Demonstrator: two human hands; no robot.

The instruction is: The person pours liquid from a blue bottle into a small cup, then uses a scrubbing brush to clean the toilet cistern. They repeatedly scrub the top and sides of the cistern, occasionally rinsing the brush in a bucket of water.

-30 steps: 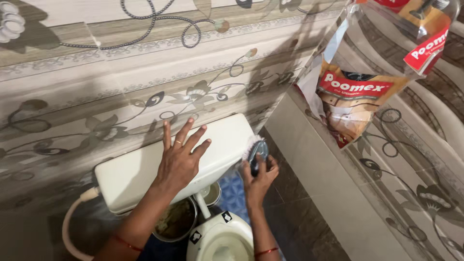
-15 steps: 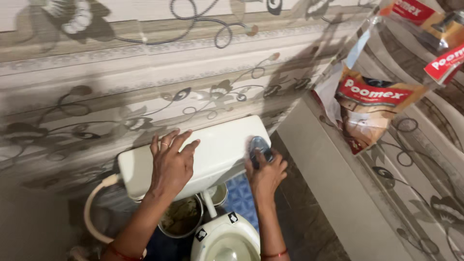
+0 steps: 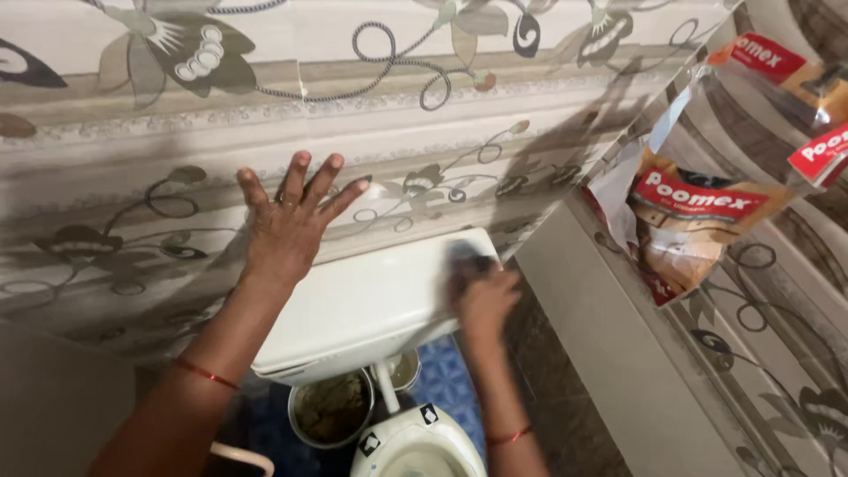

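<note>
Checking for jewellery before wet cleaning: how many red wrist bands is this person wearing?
2: one red band on the left wrist, one red band on the right wrist near the bottom edge. Others may be out of view.

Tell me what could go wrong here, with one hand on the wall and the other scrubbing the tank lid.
1. The right hand is motion-blurred on the brush at the cistern lid corner; it could skid off.
2. The left hand presses flat on the glossy tiled wall; it may slip if wet.
3. Pushing hard might shift the lid toward the open containers below.
</note>
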